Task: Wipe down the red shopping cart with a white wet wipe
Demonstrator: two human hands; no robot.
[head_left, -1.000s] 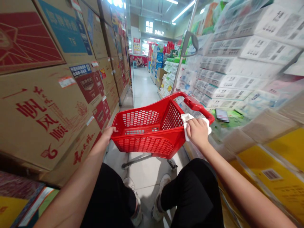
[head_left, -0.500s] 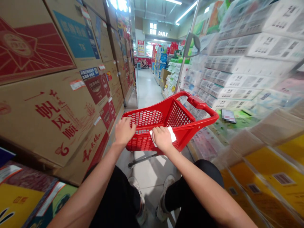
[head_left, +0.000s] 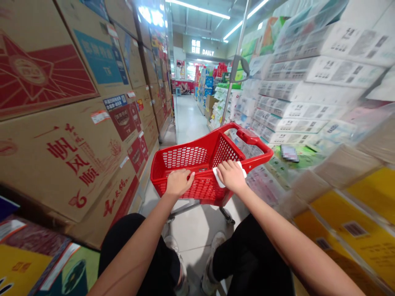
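Observation:
A red plastic shopping cart point(head_left: 203, 190) stands sideways before my knees, its handle point(head_left: 261, 148) on the right and its mesh basket holding nothing that I can see. My left hand point(head_left: 179, 182) is closed over the near rim, toward the left part of the basket. Farther right, my right hand point(head_left: 231, 176) presses a white cloth point(head_left: 218, 178) onto the same rim, close to the handle end. Edges of the cloth stick out on both sides of that hand.
Tall stacks of cardboard cartons point(head_left: 77, 160) wall the left side. Wrapped tissue packs point(head_left: 308, 111) and yellow packages point(head_left: 364, 213) line the right. Behind the cart rises a metal pole point(head_left: 230, 96) with a grey hook. A tiled aisle point(head_left: 188, 111) runs away ahead.
Both hands have slid right along the rim, the right one carrying the white cloth toward the handle. My left hand has moved from the basket's left end and settled on the near rim.

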